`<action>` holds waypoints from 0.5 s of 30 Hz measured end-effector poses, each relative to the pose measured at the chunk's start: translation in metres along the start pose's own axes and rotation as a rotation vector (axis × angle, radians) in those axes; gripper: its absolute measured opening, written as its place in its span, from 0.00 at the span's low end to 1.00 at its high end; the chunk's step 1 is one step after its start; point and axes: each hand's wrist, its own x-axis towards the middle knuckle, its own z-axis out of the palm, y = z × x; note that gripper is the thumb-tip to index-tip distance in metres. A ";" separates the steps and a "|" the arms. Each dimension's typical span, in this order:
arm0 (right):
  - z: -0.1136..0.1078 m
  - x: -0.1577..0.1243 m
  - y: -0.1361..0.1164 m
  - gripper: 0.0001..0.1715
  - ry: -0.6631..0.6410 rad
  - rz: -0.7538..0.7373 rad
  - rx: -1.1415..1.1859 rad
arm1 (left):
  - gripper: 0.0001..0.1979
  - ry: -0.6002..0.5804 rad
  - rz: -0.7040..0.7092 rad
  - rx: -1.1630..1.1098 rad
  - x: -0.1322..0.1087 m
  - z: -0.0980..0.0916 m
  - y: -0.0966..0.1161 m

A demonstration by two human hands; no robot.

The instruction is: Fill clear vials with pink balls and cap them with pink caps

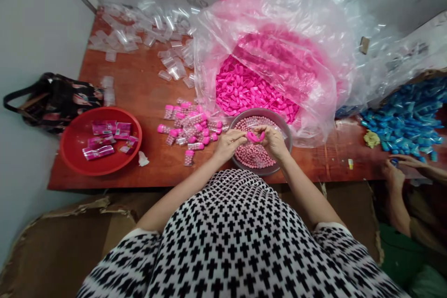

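Observation:
Over a grey bowl [287, 136] of small pink balls [253, 157], my two hands meet around a curved, bright pink plastic piece [256, 138]. My left hand [229, 144] is closed, its fingertips pinching the piece's left end. My right hand [274, 142] closes on the right end. Whether a clear tube is also between the fingers, I cannot tell. Left of the bowl lies a heap of clear tubes [192, 125] filled with balls and capped in pink. Just behind the bowl, a big clear bag [314, 14] stands open with many loose pink plastic pieces [244, 86] inside.
A red bowl [70, 149] with several pink packets sits at left beside a dark floral bag [66, 98]. Empty clear tubes [122, 32] lie along the back of the table [118, 67]. At right, a co-worker's hands [396, 174] work by blue pieces [401, 125].

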 end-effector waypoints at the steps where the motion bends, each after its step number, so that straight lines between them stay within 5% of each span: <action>1: 0.002 -0.001 -0.001 0.29 -0.019 0.010 -0.010 | 0.13 0.000 -0.001 0.000 -0.002 0.002 -0.001; 8: 0.012 -0.012 -0.001 0.19 -0.187 0.378 0.206 | 0.12 0.009 0.069 0.080 -0.007 0.006 -0.001; 15: 0.024 -0.003 0.018 0.12 -0.015 0.292 0.283 | 0.12 0.063 0.149 0.164 -0.007 0.007 -0.003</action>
